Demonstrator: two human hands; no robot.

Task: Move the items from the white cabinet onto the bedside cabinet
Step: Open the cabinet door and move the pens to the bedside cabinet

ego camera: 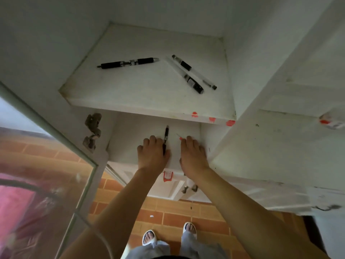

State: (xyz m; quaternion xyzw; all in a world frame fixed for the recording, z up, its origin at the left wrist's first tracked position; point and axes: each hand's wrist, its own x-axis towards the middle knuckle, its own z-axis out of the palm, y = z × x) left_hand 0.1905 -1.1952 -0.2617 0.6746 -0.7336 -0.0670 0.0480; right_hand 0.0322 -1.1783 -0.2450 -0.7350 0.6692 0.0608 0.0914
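The white cabinet stands open in front of me. Its upper shelf (141, 90) carries a black pen (127, 62) at the left and two more pens at the right, one clear-bodied with a black grip (194, 71), one clear with a black cap (193, 83). Both hands reach into the lower shelf (130, 146). My left hand (152, 154) lies palm down with a black pen (166, 135) sticking out past its thumb side. My right hand (192, 156) lies beside it, fingers over a thin pen with a red tip (179, 137).
A glass-paned cabinet door (46, 165) hangs open at the left, with hinges (92, 131) on the frame. A white door (280, 128) stands open at the right. Below are a lower drawer front (175, 187), orange brick-pattern floor (168, 212) and my feet in white slippers.
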